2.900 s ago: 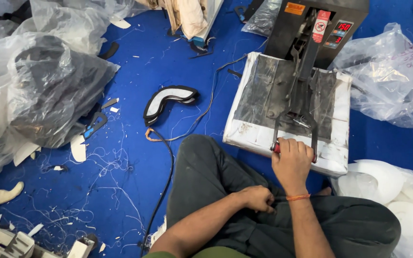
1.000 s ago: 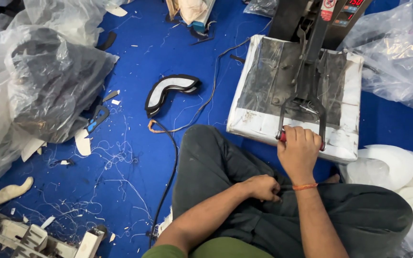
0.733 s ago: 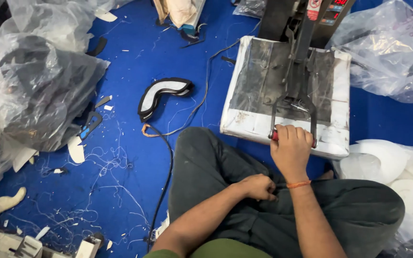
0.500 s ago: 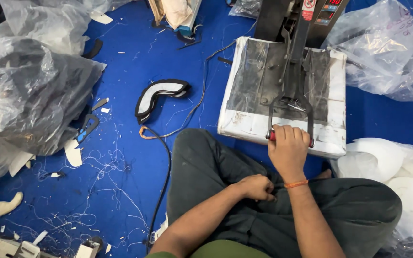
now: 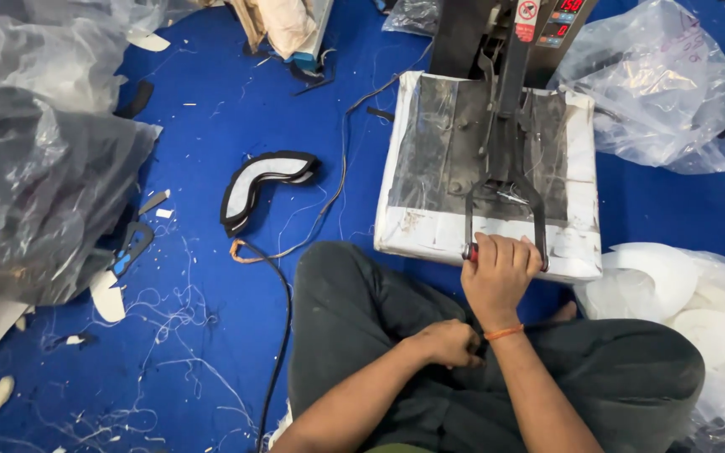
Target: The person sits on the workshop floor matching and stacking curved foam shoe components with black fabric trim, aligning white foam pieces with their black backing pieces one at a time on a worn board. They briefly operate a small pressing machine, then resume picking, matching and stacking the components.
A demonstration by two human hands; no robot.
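A blue floor mat (image 5: pixel 211 109) strewn with loose white threads and offcuts fills the view, with the person seated cross-legged on it in dark trousers. Directly ahead stands a heat press (image 5: pixel 496 159), its white-padded lower bed (image 5: pixel 404 226) topped by a dark flat plate. The press's lever arm runs along the plate's middle, its long axis pointing from the control box at the far end straight back toward the person, ending in a U-shaped bar handle (image 5: pixel 505 252) that lies crosswise over the near edge of the bed.

The right hand (image 5: pixel 498 277), with an orange band at the wrist, is wrapped over this handle, fingers curled closed around the bar; a red end cap shows just left of the knuckles. The left hand (image 5: pixel 450 342) rests in the lap against the trousers, fingers folded in a loose fist; whether anything is inside it cannot be told.

To the left of the knee lies a curved black-and-white padded piece (image 5: pixel 262 180), well apart from both hands. A black cable (image 5: pixel 283 319) snakes along the floor beside the leg. Bulging clear plastic bags (image 5: pixel 35 168) sit at the left, and another clear bag (image 5: pixel 656 92) lies right of the press.
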